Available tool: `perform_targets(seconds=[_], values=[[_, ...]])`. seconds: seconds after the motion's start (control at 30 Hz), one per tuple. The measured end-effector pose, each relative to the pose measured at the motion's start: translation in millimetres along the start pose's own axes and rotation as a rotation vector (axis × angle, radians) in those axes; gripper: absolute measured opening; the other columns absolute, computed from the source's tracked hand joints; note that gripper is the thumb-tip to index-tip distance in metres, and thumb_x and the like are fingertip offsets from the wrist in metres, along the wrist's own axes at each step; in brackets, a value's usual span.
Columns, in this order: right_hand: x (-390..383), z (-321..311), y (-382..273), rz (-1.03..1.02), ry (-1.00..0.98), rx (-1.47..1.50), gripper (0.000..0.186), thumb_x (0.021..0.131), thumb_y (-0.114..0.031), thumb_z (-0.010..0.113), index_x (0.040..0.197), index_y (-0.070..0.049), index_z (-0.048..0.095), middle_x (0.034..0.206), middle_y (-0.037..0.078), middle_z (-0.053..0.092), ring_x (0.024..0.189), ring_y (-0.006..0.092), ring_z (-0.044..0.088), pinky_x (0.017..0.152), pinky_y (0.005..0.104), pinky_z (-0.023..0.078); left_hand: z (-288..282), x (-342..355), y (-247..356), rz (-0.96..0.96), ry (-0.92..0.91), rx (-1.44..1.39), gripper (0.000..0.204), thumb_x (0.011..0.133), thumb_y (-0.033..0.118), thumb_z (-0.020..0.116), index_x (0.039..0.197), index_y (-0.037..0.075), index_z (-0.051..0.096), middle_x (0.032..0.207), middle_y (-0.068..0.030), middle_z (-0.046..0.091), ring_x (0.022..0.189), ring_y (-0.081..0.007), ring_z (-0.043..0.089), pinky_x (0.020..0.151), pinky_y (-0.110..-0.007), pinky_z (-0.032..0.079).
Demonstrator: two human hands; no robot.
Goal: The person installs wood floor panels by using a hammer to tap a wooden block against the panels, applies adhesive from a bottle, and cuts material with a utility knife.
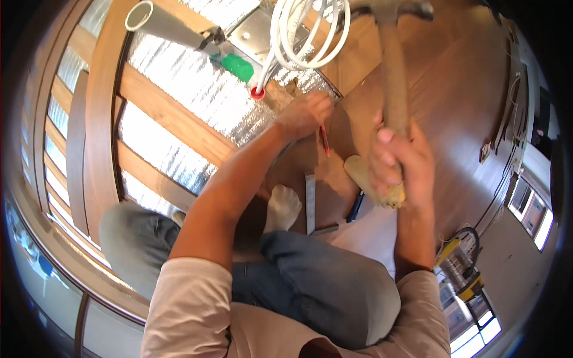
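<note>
My right hand [407,158] is wrapped round the wooden handle of a claw hammer [394,71], raised upright with its metal head at the top edge. My left hand [305,114] reaches forward with curled fingers, low over the floor beside the silver foil underlay [197,77]. A slim red pencil [325,142] sticks out from beside those fingers; whether they grip it or it lies there, I cannot tell. Just past that hand, a white cable coil [307,36] rises from a red-rimmed opening [257,93].
Wooden battens [173,107] cross the foil at left, with a grey pipe [161,24] above. Brown floorboards [453,101] cover the right. A metal square [310,203] and a dark-handled tool [356,206] lie near my foot [283,206]. A yellow-black tool [462,268] stands at lower right.
</note>
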State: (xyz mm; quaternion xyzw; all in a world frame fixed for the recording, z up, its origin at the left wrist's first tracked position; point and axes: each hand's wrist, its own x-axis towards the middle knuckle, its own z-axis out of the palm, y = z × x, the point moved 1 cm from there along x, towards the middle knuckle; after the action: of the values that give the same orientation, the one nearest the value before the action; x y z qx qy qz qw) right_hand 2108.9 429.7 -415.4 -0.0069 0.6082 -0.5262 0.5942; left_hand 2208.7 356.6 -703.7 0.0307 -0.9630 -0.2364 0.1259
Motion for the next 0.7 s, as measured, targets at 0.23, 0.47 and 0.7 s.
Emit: perform_targets(seconds=[0.23, 0.47, 0.7], values=[[-30.9, -22.2, 108.4, -0.118, 0.124, 0.063, 0.018, 0.099, -0.009, 0.058, 0.114, -0.003, 0.049, 0.070, 0.003, 0.046, 0.046, 0.0101, 0.044, 0.041, 0.0295, 0.044, -74.9, 20.2, 12.6, -0.435, -0.502, 0.453, 0.029, 0.085, 0.014, 0.061, 0.110, 0.002, 0.070, 0.117, -0.0168, 0.063, 0.118, -0.0314, 0.063, 0.098, -0.041, 0.050], [-56.4, -10.9, 138.1, -0.127, 0.185, 0.052, 0.018, 0.098, -0.003, 0.055, 0.114, -0.004, 0.046, 0.070, 0.004, 0.048, 0.046, 0.0113, 0.046, 0.043, 0.0305, 0.046, -49.1, 29.0, -1.2, -0.570, -0.325, 0.412, 0.016, 0.086, 0.013, 0.062, 0.097, 0.006, 0.071, 0.104, -0.0159, 0.068, 0.081, -0.0244, 0.071, 0.065, -0.036, 0.057], [-58.8, -1.1, 160.2, -0.123, 0.234, -0.022, 0.018, 0.098, -0.004, 0.055, 0.115, -0.002, 0.049, 0.068, 0.003, 0.047, 0.046, 0.0108, 0.045, 0.043, 0.0294, 0.043, -61.8, -38.8, 49.3, -0.484, -0.134, 0.268, 0.015, 0.087, 0.010, 0.059, 0.098, 0.006, 0.070, 0.098, -0.0157, 0.069, 0.081, -0.0266, 0.071, 0.067, -0.039, 0.058]])
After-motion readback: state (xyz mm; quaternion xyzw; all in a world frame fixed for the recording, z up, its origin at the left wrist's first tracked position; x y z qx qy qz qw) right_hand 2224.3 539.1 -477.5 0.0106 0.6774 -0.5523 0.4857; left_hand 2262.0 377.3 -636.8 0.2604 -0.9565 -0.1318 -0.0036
